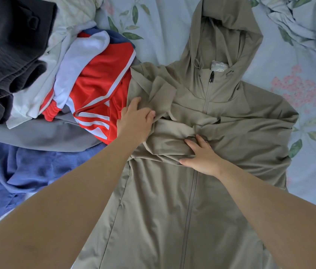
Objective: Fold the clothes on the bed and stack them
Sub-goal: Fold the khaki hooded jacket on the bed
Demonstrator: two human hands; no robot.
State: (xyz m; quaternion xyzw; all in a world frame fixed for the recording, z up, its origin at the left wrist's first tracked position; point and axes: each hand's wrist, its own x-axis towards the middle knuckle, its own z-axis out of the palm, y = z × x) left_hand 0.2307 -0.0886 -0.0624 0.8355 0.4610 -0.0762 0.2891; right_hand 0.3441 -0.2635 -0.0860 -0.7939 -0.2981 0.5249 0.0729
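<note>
A khaki hooded zip jacket lies front up on the bed, hood pointing away from me. Its sleeves are folded across the chest. My left hand rests on the left shoulder area, fingers pinching a fold of the folded sleeve. Just left of the zip, my right hand presses flat on the sleeve fabric at mid-chest, fingers spread. A heap of unfolded clothes sits at the left: a red garment with white stripes, a white one, a grey one, a blue one and a dark one.
The bed is covered by a pale blue floral sheet. A bunched part of the same bedding lies at the far right. The jacket's lower hem runs out of view at the bottom.
</note>
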